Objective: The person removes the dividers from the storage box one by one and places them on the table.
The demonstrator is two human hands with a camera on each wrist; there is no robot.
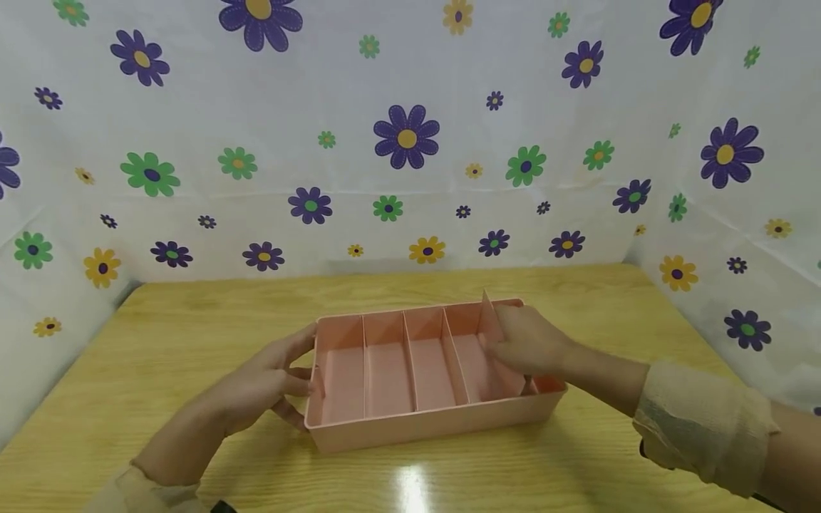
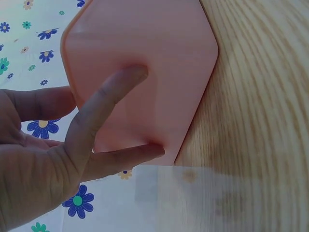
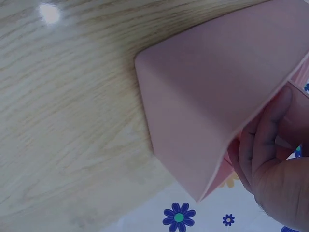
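A pink plastic box with an open top sits at a slight slant on the table. Thin upright dividers split it into compartments. My left hand grips the box's left end; in the left wrist view, fingertips press on the outer end wall. At the right end, my right hand reaches inside and pinches a loose divider, whose far corner stands above the rim. The right wrist view shows curled fingers just inside the wall, against the divider. Its lower edge is hidden.
The box stands on a light wood-grain table. Behind it and along both sides hangs a white cloth printed with purple, green and yellow flowers. A bright light reflection shows on the table near the front.
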